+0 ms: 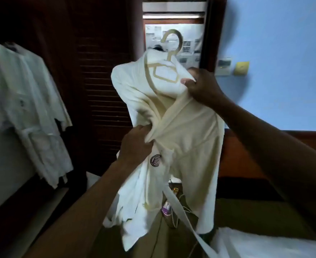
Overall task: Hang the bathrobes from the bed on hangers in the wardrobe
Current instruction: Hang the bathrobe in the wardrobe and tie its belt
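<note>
Watching the head cam feed here: the cream-white terry-cloth bathrobe (181,131) is held up in the air mid-view, right in front of the dark louvred wooden door (105,90). It's draped over a pale gold plastic hanger (174,45), and the hook pokes up above the collar. Both hands are on the cloth. The left hand (136,144) has its grip bunched round a fistful of the left lapel at about chest height, fingers curled tight into the fabric, just above the round dark embroidered emblem (155,160). The right hand (200,84) is higher, at the robe's right shoulder beside the hanger's arm, with its grip pinching the collar edge between thumb and fingers. I honestly can't tell if it's got the hanger under the cloth too, since the robe hides that end. The flat white belt (181,211) hangs loose and trails down to the lower right, toward the bed with white linen (265,244). Over on the left, more white robes (28,108) hang inside the open wardrobe, well apart from the one in hand. On the right is a pale blue wall (284,53) with a small yellow switch plate (242,67) near the door frame. Below the robe is something olive-green, too blurry to make out.
</note>
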Demonstrator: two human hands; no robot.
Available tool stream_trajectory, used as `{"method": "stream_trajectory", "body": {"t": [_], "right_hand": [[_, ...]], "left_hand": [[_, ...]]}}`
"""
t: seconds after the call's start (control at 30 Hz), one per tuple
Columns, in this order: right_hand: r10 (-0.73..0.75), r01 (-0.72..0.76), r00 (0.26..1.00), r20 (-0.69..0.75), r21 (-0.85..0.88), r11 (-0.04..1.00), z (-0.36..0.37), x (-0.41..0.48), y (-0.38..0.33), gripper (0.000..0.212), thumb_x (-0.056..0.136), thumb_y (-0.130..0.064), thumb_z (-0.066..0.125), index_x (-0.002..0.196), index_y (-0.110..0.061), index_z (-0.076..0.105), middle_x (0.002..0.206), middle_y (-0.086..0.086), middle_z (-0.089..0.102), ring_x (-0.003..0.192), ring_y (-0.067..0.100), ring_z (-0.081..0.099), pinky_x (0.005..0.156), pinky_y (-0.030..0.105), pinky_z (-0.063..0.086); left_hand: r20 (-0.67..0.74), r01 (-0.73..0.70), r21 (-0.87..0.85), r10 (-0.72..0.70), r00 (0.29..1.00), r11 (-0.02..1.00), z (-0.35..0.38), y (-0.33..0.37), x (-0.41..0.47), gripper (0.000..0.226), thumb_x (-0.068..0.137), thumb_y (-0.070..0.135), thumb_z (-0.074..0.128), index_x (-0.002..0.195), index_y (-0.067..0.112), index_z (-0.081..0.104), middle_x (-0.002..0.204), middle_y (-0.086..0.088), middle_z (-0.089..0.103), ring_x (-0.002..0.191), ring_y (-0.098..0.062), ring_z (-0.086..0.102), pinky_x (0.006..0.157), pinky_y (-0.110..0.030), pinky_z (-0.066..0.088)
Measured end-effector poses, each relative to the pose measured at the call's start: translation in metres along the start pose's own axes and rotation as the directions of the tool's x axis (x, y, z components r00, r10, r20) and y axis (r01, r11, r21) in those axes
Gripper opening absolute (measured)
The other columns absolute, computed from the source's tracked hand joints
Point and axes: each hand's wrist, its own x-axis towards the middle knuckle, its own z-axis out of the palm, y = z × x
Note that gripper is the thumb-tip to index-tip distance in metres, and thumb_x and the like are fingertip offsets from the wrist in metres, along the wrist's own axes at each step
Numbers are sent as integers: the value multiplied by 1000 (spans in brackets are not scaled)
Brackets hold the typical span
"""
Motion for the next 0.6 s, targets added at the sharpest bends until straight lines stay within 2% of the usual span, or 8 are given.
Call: {"method": "stream_trajectory", "body": {"t": [0.1, 0.2, 0.27, 0.33, 0.4, 0.43, 0.5, 0.6], "right_hand": [[-116, 111, 992, 57, 80, 991, 60, 44, -16, 27, 96, -38, 56, 103, -15, 69, 104, 12, 70, 98, 31, 62, 71, 30, 34], [-167, 146, 980, 105, 180, 973, 114, 88, -35, 23, 96, -37, 60, 92, -15, 66, 89, 7, 67, 85, 22, 57, 66, 30, 31], [-208, 176, 969, 130, 221, 959, 146, 112, -50, 28, 94, -36, 61, 76, -16, 55, 76, 5, 59, 79, 26, 55, 64, 34, 35], [-243, 196, 957, 159, 267, 944, 174, 130, -66, 35, 94, -33, 62, 68, -15, 46, 67, 5, 52, 68, 26, 50, 60, 31, 36], [-283, 213, 942, 181, 330, 920, 200, 141, -82, 40, 95, -29, 63, 66, -10, 44, 59, 2, 44, 55, 18, 41, 52, 21, 33], [-301, 217, 933, 196, 361, 907, 212, 144, -90, 39, 95, -28, 63, 67, -7, 46, 58, 2, 43, 53, 15, 41, 53, 25, 35], [-343, 230, 913, 222, 416, 880, 238, 152, -105, 28, 94, -27, 62, 76, -5, 61, 64, 5, 57, 59, 18, 54, 57, 35, 39], [-403, 258, 885, 232, 476, 841, 273, 166, -134, 14, 85, -20, 58, 82, -15, 71, 75, -1, 70, 77, 16, 67, 63, 34, 49]], "left_hand": [[-11, 171, 9, -171, 985, 985, -9, -49, 8, 54, 75, 32, 84, 122, 15, 63, 100, -9, 68, 94, -33, 65, 79, -35, 49], [-7, 381, -96, -383, 924, 920, -18, -97, 15, 61, 69, 38, 93, 115, 19, 58, 94, 7, 60, 84, -15, 59, 73, -20, 40], [-21, 465, -151, -473, 881, 872, -26, -127, 14, 71, 71, 29, 93, 129, 15, 56, 107, 9, 58, 99, -11, 60, 84, -13, 38], [-69, 549, -137, -561, 825, 824, -38, -159, 6, 75, 78, 24, 88, 142, 10, 52, 123, 4, 59, 119, -15, 57, 97, -19, 38], [-165, 651, -126, -663, 731, 749, -53, -191, -7, 69, 80, 28, 84, 139, 9, 55, 129, -5, 63, 121, -23, 59, 100, -30, 43], [-213, 697, -139, -708, 673, 704, -63, -206, -15, 62, 80, 30, 81, 134, 10, 57, 125, -10, 65, 119, -29, 60, 99, -35, 46], [-291, 776, -151, -778, 557, 613, -84, -232, -31, 39, 84, 27, 74, 117, 14, 59, 108, -9, 64, 110, -34, 62, 86, -35, 45], [-419, 870, -108, -815, 399, 481, -120, -266, -48, 18, 90, 15, 64, 105, 12, 53, 102, -8, 61, 102, -36, 62, 77, -33, 37]]}}
